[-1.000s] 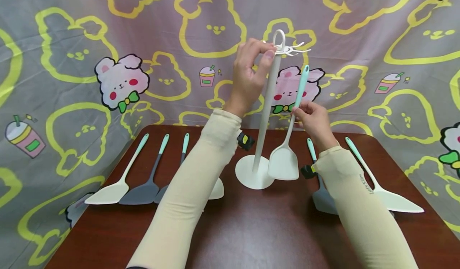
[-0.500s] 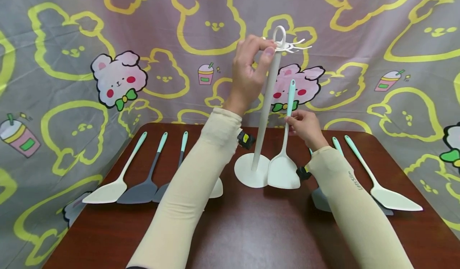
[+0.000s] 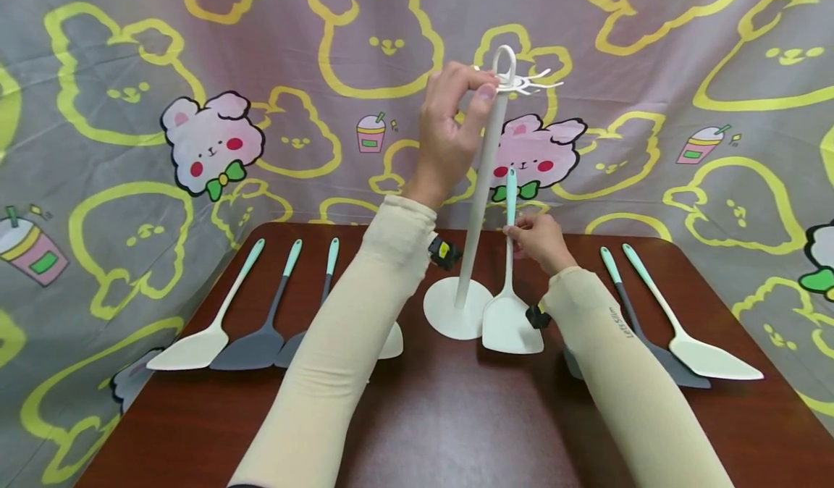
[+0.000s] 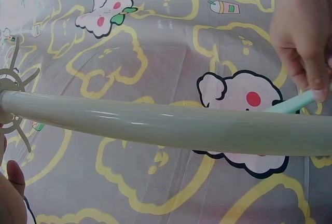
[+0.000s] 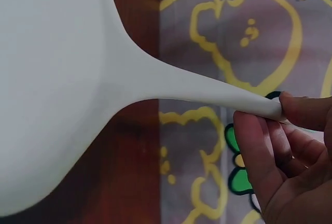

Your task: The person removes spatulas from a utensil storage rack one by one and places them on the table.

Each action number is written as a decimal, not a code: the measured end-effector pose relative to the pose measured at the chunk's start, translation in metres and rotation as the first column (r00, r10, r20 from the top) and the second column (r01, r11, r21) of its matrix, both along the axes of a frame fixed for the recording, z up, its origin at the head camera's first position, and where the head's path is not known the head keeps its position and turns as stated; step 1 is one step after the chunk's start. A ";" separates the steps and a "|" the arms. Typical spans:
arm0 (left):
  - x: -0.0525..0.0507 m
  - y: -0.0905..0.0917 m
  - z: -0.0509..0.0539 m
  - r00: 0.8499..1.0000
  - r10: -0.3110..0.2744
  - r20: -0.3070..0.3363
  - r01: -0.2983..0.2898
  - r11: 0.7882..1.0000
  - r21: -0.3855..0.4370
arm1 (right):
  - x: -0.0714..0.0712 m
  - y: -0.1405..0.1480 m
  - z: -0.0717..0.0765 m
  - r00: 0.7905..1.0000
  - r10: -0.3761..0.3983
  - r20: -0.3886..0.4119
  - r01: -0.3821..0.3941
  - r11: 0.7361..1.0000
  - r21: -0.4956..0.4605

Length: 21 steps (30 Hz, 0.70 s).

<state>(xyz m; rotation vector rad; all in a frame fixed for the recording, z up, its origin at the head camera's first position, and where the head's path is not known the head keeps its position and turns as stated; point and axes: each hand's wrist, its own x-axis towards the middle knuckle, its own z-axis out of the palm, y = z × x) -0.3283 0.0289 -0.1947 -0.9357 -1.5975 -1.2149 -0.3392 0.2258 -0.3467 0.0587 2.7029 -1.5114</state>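
A white turner with a mint handle (image 3: 511,325) hangs upright from my right hand (image 3: 539,238), just right of a white utensil stand (image 3: 480,198). Thumb and fingers pinch its shaft near the mint grip; the right wrist view shows this pinch close up on the white neck (image 5: 192,84). The blade is low, beside the stand's round base (image 3: 446,325), and I cannot tell if it touches the table. My left hand (image 3: 452,122) holds the stand's top by the hook ring (image 3: 524,84). In the left wrist view the pole (image 4: 171,125) crosses in front of the mint handle (image 4: 293,102).
On the brown table (image 3: 443,415), a white turner (image 3: 205,343), a dark grey one (image 3: 254,347) and others partly behind my left arm lie at left. At right lie another white turner (image 3: 706,358) and grey ones (image 3: 674,363) partly covered. A patterned curtain (image 3: 293,24) hangs behind.
My right hand has lowered the white turner and brought it leftward, its handle end dropping from near the hooks to mid-pole. The left hand has kept its place on the stand.
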 end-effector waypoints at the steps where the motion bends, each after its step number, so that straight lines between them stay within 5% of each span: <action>1: 0.000 0.000 0.000 1.000 -0.001 0.000 0.001 1.000 0.000 | 0.000 0.001 -0.002 1.000 0.002 0.007 -0.002 1.000 0.005; 11: 0.001 0.002 0.000 1.000 0.006 0.000 -0.006 1.000 -0.006 | -0.002 0.015 -0.026 0.992 -0.033 0.119 0.018 0.993 0.118; 21: 0.001 0.002 0.001 1.000 0.009 -0.013 -0.009 1.000 -0.011 | -0.003 0.020 -0.039 0.979 -0.029 0.202 0.010 0.995 0.097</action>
